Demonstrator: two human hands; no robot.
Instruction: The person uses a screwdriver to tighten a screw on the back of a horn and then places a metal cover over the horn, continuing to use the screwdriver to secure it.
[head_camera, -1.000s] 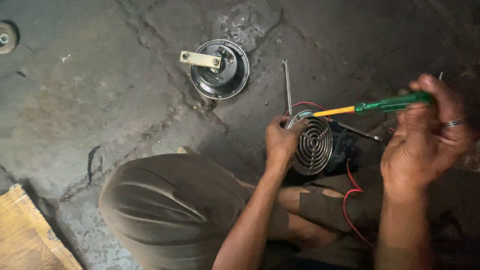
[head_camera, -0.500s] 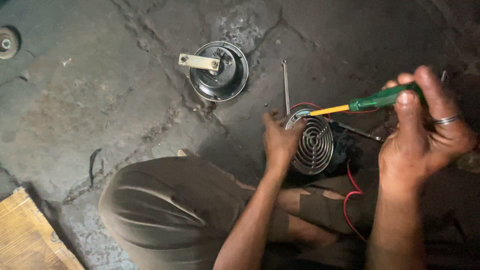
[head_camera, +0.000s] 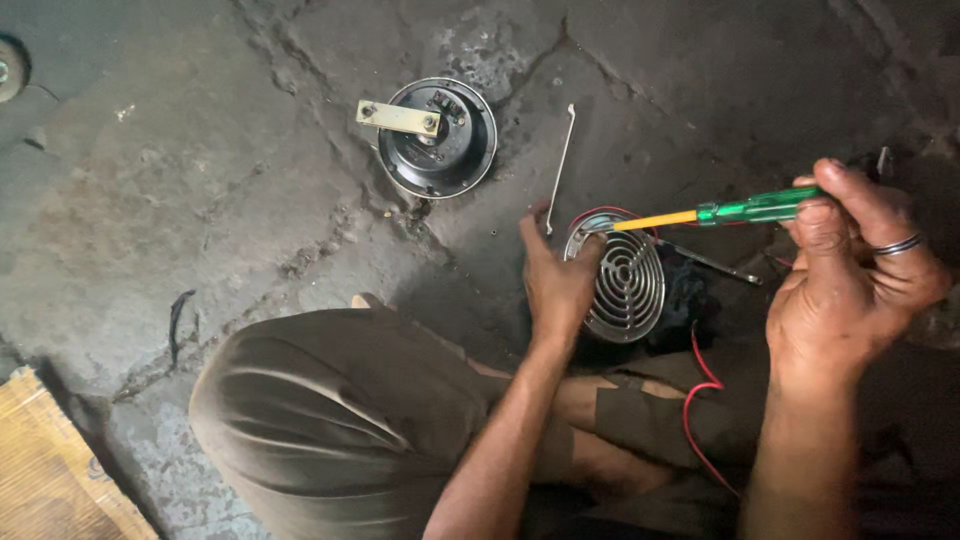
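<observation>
My left hand (head_camera: 556, 280) grips the left rim of a round chrome horn (head_camera: 622, 282) with a spiral grille, held on the dark stone floor. My right hand (head_camera: 850, 285) is shut on a screwdriver (head_camera: 718, 213) with a green handle and yellow shaft. The screwdriver's tip rests at the horn's upper left edge, near my left thumb. Red wires (head_camera: 700, 400) loop out from under the horn toward my legs. A ring sits on one finger of the right hand.
A second round black horn (head_camera: 437, 140) with a brass bracket lies on the floor farther off. A thin metal rod (head_camera: 560, 168) lies beside it, and another tool (head_camera: 712, 262) pokes out behind the chrome horn. My bent knee (head_camera: 330, 420) fills the lower middle. A wooden board (head_camera: 50, 480) sits bottom left.
My right hand has turned slightly on the screwdriver handle, fingers shifting their grip. The left hand stays on the horn. The view has drifted a little.
</observation>
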